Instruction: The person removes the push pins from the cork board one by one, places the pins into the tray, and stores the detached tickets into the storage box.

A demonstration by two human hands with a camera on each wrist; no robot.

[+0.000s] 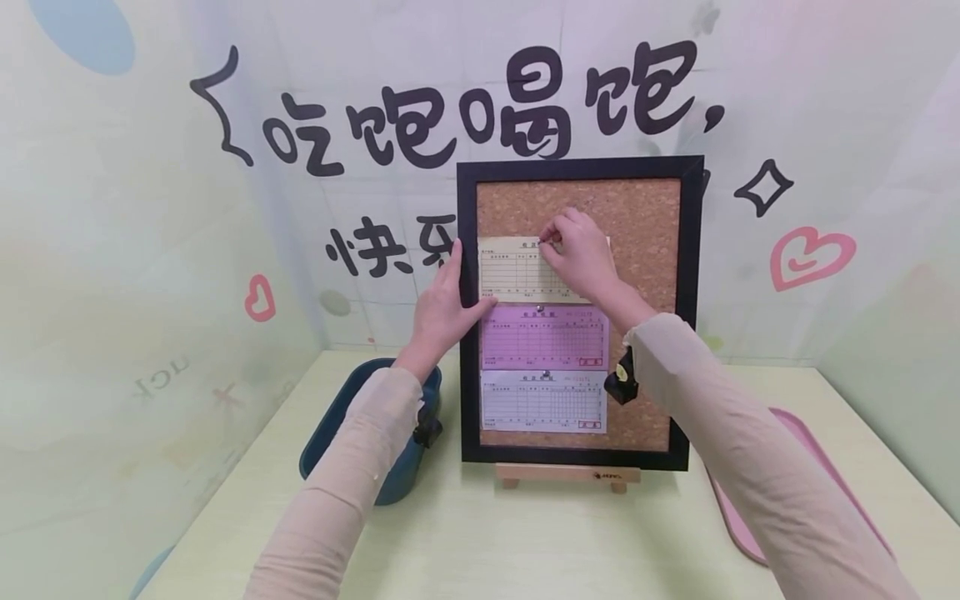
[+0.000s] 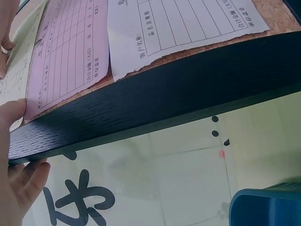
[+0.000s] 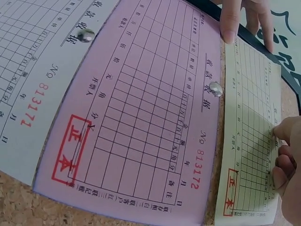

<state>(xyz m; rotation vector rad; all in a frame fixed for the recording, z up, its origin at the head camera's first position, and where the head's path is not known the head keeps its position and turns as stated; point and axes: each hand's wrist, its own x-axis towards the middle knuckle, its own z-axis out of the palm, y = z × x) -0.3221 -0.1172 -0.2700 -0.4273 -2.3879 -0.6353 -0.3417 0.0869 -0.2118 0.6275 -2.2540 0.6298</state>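
Pinching a small pin at the top edge of a yellow receipt [image 1: 525,268], the right hand [image 1: 581,250] curls its fingers at the centre of the frame. Just left, the left hand [image 1: 444,308] lies flat with straight fingers against the receipt's left edge and the black frame [image 1: 468,333] of an upright cork board [image 1: 645,250]. Below the yellow slip, a pink receipt [image 1: 543,336] and a white receipt [image 1: 542,400] hang from round metal pins. A wooden easel [image 1: 567,476] props the board on a pale table [image 1: 562,542]. A dark blue bin [image 1: 345,417] stands lower left, half hidden by the sleeve; a pink tray [image 1: 802,442] is cut off lower right.
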